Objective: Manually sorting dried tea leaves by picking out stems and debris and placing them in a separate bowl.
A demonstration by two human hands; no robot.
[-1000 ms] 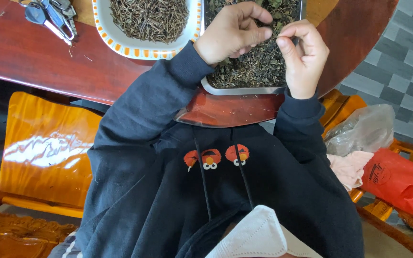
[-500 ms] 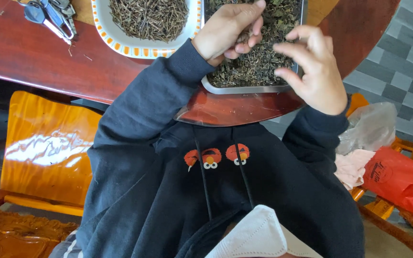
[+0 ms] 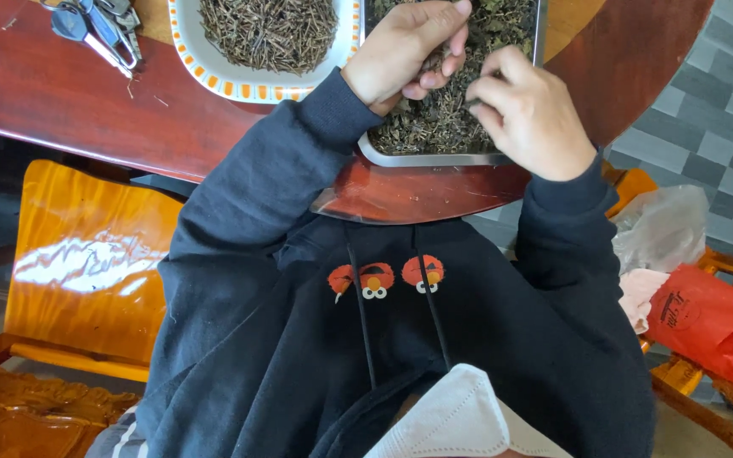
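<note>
My left hand (image 3: 405, 51) curls over dried herbs (image 3: 434, 119) in the metal tray (image 3: 447, 159), fingertips pinching some. My right hand (image 3: 532, 114) pinches a sprig beside it. Left of the tray sits an orange-rimmed dish (image 3: 248, 85) of stems.

Home dining room — table (image 3: 86, 102), chairs (image 3: 86, 263)

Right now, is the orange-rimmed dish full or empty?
Full: the orange-rimmed dish is heaped with dry brown stems across its whole visible inside.

Just one head-mounted view, pointing steeply down over the wearer's own chest, close in. Round red table (image 3: 86, 102) along the top of frame, orange chair (image 3: 86, 263) lower left.
</note>
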